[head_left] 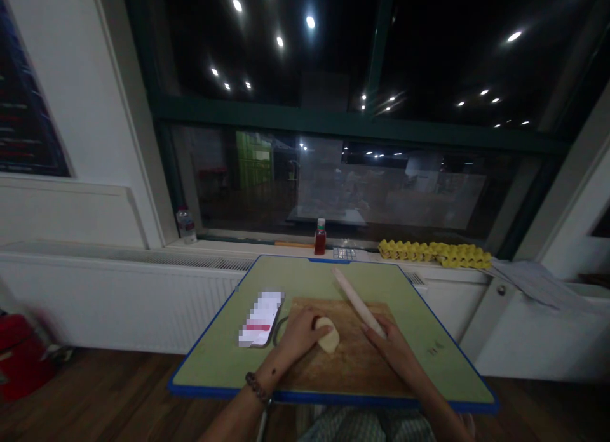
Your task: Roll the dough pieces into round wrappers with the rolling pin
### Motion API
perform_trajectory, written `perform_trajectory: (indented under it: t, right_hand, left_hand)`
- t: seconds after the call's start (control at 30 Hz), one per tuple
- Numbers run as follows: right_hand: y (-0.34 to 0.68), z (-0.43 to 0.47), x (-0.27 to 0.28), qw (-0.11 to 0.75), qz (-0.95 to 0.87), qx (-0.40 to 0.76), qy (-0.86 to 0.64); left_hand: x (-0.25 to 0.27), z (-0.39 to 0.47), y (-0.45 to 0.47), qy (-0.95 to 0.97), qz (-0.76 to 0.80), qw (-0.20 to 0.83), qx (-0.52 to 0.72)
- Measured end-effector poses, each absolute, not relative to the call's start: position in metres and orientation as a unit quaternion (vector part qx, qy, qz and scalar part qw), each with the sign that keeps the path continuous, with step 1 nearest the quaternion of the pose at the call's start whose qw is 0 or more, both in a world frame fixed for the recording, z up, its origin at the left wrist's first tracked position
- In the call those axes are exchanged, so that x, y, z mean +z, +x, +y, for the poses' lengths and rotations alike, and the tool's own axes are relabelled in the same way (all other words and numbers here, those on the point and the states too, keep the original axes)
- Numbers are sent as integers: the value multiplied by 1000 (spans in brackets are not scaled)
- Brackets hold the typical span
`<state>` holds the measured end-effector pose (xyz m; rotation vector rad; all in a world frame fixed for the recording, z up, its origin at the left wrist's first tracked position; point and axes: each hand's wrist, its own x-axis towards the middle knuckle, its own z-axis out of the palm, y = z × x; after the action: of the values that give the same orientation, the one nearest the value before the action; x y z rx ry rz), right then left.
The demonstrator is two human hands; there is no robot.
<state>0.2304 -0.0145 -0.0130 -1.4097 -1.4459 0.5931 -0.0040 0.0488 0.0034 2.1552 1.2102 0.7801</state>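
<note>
A pale, flattened piece of dough [328, 336] lies on the wooden board [352, 375]. My left hand [302, 331] grips its left edge, with the thumb over the top and the other fingers curled behind. To the right, my right hand [388, 343] is closed around the near end of a light wooden rolling pin [355, 297]. The pin slants away to the upper left, its far end past the board's back edge. Dough and pin are apart. Part of a dark, curved loop [279, 331] shows at the board's left edge, its kind unclear.
The board rests on a small green table with a blue rim [204, 356]. A phone [261, 319] with a lit screen lies on the left. Along the windowsill stand a red-brown bottle [319, 239], yellow egg trays [433, 254] and a clear water bottle [185, 226]. A radiator [119, 302] is behind.
</note>
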Motion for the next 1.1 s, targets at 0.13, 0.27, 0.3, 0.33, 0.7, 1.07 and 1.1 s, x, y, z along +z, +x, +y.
perform_trajectory:
  t: [0.13, 0.27, 0.3, 0.33, 0.7, 1.07, 1.1]
  right_hand:
    - [230, -13, -17, 495, -598, 255, -577]
    - [233, -12, -17, 475, -625, 254, -565]
    - [233, -13, -16, 465, -637, 250, -562]
    - [234, -14, -14, 449, -652, 245, -560]
    - [231, -8, 10, 227, -797, 20, -559]
    - [220, -5, 18, 186, -836, 30, -516]
    - [220, -4, 20, 192, -835, 48, -513]
  left_hand:
    - [2, 52, -3, 776, 463, 290, 316]
    - [3, 47, 2, 776, 494, 272, 285]
    - [5, 45, 2, 782, 502, 249, 274]
    - [8, 43, 2, 788, 513, 218, 261]
    - [84, 30, -46, 851, 496, 153, 86]
    - [28, 68, -10, 846, 499, -9, 188]
    - [24, 70, -10, 845, 501, -15, 185]
